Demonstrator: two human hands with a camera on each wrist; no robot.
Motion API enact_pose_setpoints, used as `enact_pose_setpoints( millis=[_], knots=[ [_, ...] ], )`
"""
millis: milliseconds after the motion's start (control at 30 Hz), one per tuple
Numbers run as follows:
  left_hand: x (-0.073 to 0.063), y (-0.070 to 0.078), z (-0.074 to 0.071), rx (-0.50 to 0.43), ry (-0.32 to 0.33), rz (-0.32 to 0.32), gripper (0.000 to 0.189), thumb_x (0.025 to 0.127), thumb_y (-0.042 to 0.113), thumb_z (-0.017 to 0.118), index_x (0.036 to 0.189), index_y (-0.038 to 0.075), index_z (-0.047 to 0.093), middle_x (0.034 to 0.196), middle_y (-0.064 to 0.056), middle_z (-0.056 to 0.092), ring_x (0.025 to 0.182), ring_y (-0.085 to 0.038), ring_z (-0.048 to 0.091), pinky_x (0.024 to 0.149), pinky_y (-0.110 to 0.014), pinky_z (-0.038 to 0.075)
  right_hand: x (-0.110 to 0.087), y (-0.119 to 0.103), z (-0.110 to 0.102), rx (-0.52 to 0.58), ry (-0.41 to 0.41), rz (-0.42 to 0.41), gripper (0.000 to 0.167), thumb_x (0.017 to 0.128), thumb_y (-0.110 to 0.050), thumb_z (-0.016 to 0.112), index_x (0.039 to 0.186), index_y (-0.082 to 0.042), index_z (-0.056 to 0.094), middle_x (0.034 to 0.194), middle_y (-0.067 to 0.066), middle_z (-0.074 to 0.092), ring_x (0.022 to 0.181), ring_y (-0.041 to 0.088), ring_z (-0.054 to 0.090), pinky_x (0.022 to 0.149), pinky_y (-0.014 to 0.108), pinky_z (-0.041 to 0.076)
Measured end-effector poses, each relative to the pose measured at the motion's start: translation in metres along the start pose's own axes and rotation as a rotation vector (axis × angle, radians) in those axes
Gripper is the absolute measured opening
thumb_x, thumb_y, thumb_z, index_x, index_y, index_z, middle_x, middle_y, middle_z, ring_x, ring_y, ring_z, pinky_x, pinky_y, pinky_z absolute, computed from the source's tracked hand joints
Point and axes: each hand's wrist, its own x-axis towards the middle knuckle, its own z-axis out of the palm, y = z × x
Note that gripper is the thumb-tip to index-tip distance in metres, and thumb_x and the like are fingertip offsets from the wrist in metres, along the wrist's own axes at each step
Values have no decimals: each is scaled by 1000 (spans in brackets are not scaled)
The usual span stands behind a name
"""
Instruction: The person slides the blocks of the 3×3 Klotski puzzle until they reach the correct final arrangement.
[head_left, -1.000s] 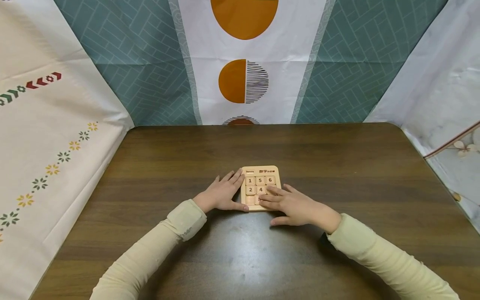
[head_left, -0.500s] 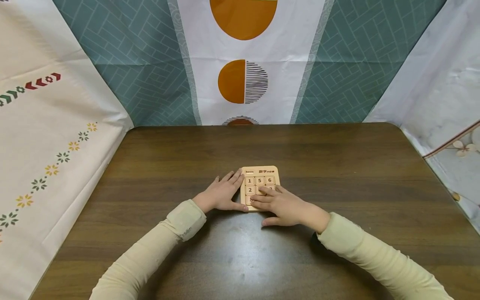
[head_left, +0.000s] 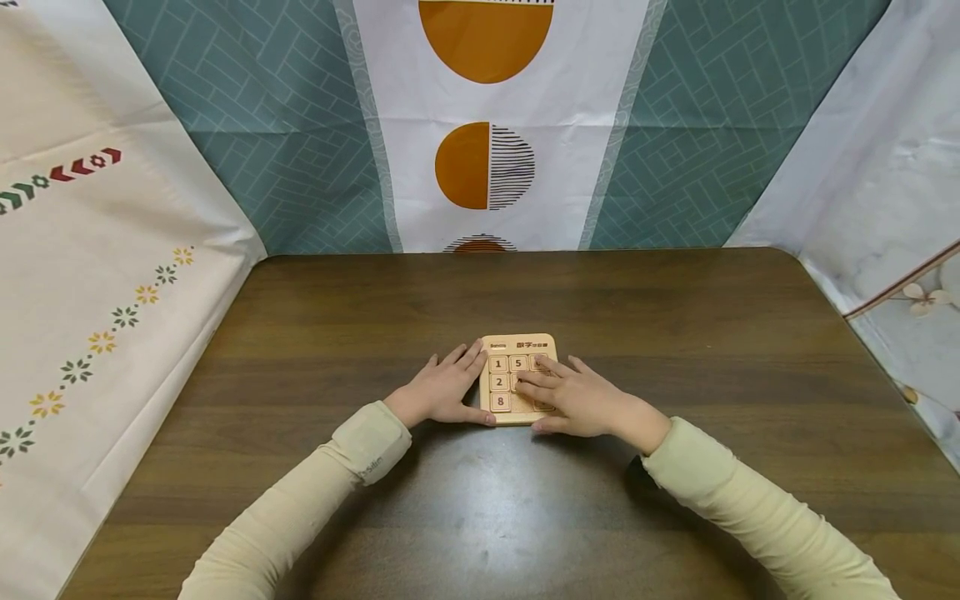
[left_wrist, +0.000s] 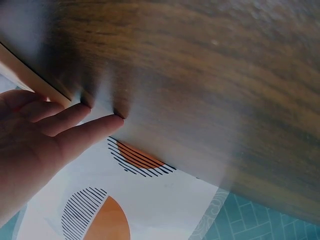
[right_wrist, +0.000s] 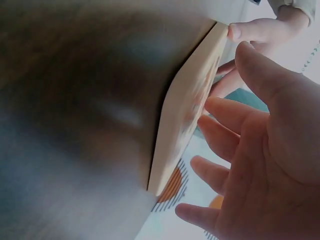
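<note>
A wooden number slide puzzle (head_left: 498, 417) lies flat, its tiles numbered. Tiles 1, 2 and 8 show down its left column; 5 is at top middle, while fingers cover much of the right side. My left hand (head_left: 441, 393) rests along the board's left edge, fingers extended and thumb at the lower left corner. In the left wrist view those fingers lie beside the board's edge (left_wrist: 30, 77). Over the tiles from the right reaches my right hand (head_left: 588, 402), fingers spread. The right wrist view has its loosely bent fingers close above the board (right_wrist: 175, 110); contact is unclear.
The puzzle sits on a brown wood-grain table (head_left: 360, 308). Behind the table hangs a patterned cloth (head_left: 300, 167), with a white flowered cloth (head_left: 97, 350) at the left and a pale cloth (head_left: 885, 167) at the right.
Tile 8 has slid from bottom middle to the bottom left place. My right hand moved left with it, then shifted back right and up. The left hand has stayed put.
</note>
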Motion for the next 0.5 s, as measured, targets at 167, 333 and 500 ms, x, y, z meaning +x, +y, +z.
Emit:
enact_pose_setpoints(
  millis=[167,333,500],
  knots=[
    [-1,0,0,0,-2,-3,105,74,71,52,147,7,11,152,-9,1,137,-29,12,100,-58,22,0,5,1,7,-6,20,63,88,-47,54,139,-13,40,144,5,34,135,31,19,97,63,18],
    [-1,1,-1,-5,0,0,105,75,70,52,147,6,11,152,-9,1,137,-30,12,100,-58,22,-1,3,2,17,-14,27,64,88,-47,53,140,-13,39,145,5,33,135,31,18,98,63,17],
    [-1,1,-1,-3,-5,-6,104,75,70,52,147,7,11,152,-9,1,137,-29,11,100,-57,21,-4,-1,3,27,-19,24,64,88,-47,53,141,-14,38,145,5,32,135,32,17,98,62,17]
  ],
)
